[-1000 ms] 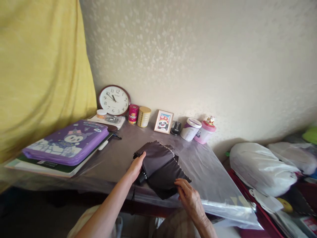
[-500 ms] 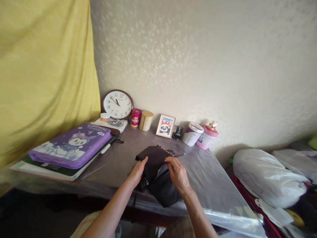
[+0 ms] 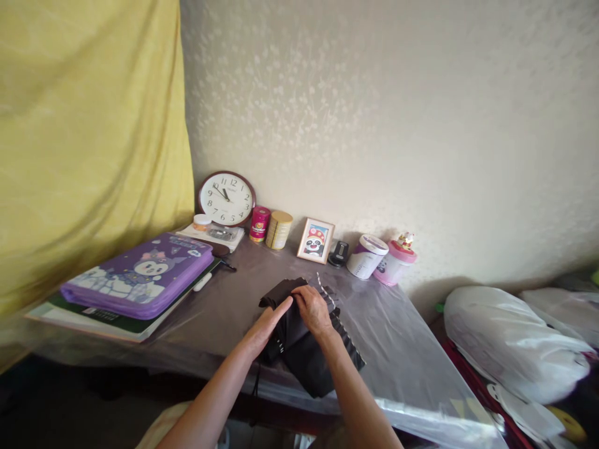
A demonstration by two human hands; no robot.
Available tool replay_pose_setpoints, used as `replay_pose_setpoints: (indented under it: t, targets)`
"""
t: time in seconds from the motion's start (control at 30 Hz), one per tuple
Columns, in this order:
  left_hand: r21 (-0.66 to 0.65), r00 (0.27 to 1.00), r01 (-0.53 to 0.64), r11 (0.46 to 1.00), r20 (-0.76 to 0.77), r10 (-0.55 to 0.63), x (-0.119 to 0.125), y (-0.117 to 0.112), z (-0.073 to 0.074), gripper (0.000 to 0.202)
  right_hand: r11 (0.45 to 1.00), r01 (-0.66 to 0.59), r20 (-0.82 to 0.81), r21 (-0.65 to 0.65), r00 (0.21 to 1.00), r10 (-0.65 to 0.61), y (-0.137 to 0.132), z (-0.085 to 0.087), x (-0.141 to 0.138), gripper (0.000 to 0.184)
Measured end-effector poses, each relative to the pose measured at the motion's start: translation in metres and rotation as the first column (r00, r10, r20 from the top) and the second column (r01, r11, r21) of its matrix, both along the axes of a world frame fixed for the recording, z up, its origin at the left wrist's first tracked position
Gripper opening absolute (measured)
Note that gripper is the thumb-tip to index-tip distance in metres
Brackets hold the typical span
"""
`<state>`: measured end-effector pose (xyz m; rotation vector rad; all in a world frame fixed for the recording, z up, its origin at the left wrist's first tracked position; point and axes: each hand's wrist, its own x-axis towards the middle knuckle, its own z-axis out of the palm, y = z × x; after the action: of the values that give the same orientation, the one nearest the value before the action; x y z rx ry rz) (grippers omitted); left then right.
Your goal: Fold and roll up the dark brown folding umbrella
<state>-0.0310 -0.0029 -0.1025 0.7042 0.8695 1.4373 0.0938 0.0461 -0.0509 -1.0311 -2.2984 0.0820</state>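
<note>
A black folding umbrella (image 3: 309,368) lies loosely collapsed at the table's front edge, its fabric bunched in panels with a pale trim along some edges. My left hand (image 3: 266,329) grips its left side, the thumb on top and the other fingers hidden beneath the cloth. With fingers bent, my right hand (image 3: 313,309) pinches a fold of the fabric near my left thumb. Part of the umbrella's underside and shaft is hidden by my hands. A thin dark cord hangs below it over the table edge.
On the table (image 3: 393,349), covered in clear plastic, a purple binder case (image 3: 140,274) lies at left. A wall clock (image 3: 227,198), tins (image 3: 279,230), a framed panda picture (image 3: 316,241) and tubs (image 3: 367,256) line the wall. White bags (image 3: 510,340) sit at right.
My right hand has moved left across the umbrella, from its right edge to beside my left thumb, drawing fabric with it. My left hand keeps its hold. The view has shifted slightly.
</note>
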Motion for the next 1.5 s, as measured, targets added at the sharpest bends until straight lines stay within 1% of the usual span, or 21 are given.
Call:
replay_pose_setpoints:
  t: [0.1, 0.17, 0.27, 0.37, 0.43, 0.5, 0.57, 0.67, 0.73, 0.83, 0.9, 0.97, 1.03, 1.1, 1.13, 1.23, 1.37, 1.5]
  targets:
    - [0.083, 0.996, 0.077, 0.994, -0.051, -0.073, -0.002, -0.005, 0.000, 0.049, 1.000, 0.006, 0.022, -0.013, 1.000, -0.006, 0.004, -0.003, -0.003, 0.018]
    - [0.062, 0.992, 0.100, 0.993, -0.079, -0.095, -0.002, -0.005, -0.002, 0.047, 1.000, -0.006, 0.038, -0.025, 0.999, 0.007, 0.006, -0.005, -0.005, 0.017]
    - [-0.036, 0.995, 0.031, 0.999, -0.089, -0.034, -0.001, -0.002, -0.008, 0.035, 0.998, -0.043, 0.010, -0.044, 0.999, 0.044, 0.004, -0.011, -0.005, 0.019]
    - [-0.068, 0.996, -0.038, 0.997, -0.080, 0.032, -0.001, 0.002, -0.013, 0.030, 0.997, -0.061, -0.053, -0.040, 0.997, 0.059, 0.001, -0.018, -0.002, 0.027]
    - [-0.105, 0.995, -0.063, 0.992, -0.078, 0.055, -0.001, 0.003, -0.015, 0.029, 0.997, -0.082, -0.011, -0.017, 0.997, 0.082, 0.002, -0.023, 0.001, 0.024]
    - [-0.158, 0.995, -0.081, 0.984, -0.078, 0.069, -0.001, 0.004, -0.016, 0.029, 0.996, -0.089, 0.090, 0.000, 0.992, 0.089, 0.007, -0.025, 0.005, 0.020]
    - [-0.195, 0.995, -0.076, 0.978, -0.073, 0.063, -0.001, 0.005, -0.016, 0.027, 0.999, -0.047, 0.190, 0.003, 0.981, 0.046, 0.014, -0.026, 0.009, 0.020]
    - [-0.224, 0.997, -0.057, 0.973, -0.067, 0.043, -0.001, 0.005, -0.014, 0.026, 0.995, 0.097, 0.257, 0.018, 0.961, -0.098, 0.025, -0.022, 0.014, 0.023]
    - [-0.237, 0.997, -0.049, 0.970, -0.065, 0.035, -0.001, 0.005, -0.010, 0.025, 0.988, 0.150, 0.253, 0.024, 0.956, -0.151, 0.028, -0.018, 0.018, 0.023]
    - [-0.254, 0.997, -0.050, 0.966, -0.063, 0.035, -0.001, 0.002, -0.005, 0.022, 0.989, 0.146, 0.158, -0.013, 0.977, -0.142, 0.026, -0.010, 0.032, 0.020]
    - [-0.275, 0.997, -0.056, 0.960, -0.065, 0.039, -0.001, 0.001, -0.003, 0.021, 0.987, 0.144, 0.053, -0.068, 0.989, -0.141, 0.019, -0.007, 0.048, 0.020]
    - [-0.299, 0.996, -0.067, 0.952, -0.075, 0.047, -0.001, 0.001, -0.002, 0.020, 0.983, 0.128, -0.032, -0.133, 0.990, -0.134, 0.006, -0.005, 0.067, 0.021]
    - [-0.318, 0.995, -0.076, 0.945, -0.083, 0.052, -0.001, 0.001, -0.001, 0.019, 0.979, 0.121, -0.069, -0.164, 0.989, -0.134, -0.012, -0.006, 0.087, 0.021]
    - [-0.333, 0.994, -0.081, 0.939, -0.092, 0.053, -0.001, 0.000, -0.001, 0.019, 0.970, 0.161, -0.089, -0.180, 0.980, -0.179, -0.033, -0.010, 0.103, 0.021]
    - [-0.337, 0.994, -0.086, 0.937, -0.098, 0.056, -0.001, 0.000, -0.001, 0.019, 0.966, 0.179, -0.091, -0.186, 0.976, -0.198, -0.043, -0.013, 0.109, 0.021]
    - [-0.332, 0.992, -0.098, 0.938, -0.112, 0.065, -0.002, -0.001, 0.000, 0.021, 0.971, 0.169, -0.102, -0.170, 0.977, -0.188, -0.072, -0.023, 0.120, 0.019]
    - [-0.319, 0.993, -0.090, 0.943, -0.105, 0.060, -0.002, -0.002, 0.001, 0.022, 0.990, 0.082, -0.127, -0.117, 0.987, -0.097, -0.099, -0.032, 0.123, 0.014]
    - [-0.314, 0.994, -0.082, 0.946, -0.093, 0.055, -0.001, -0.002, 0.002, 0.021, 0.991, -0.076, -0.060, -0.109, 0.996, 0.070, -0.117, -0.029, 0.121, 0.018]
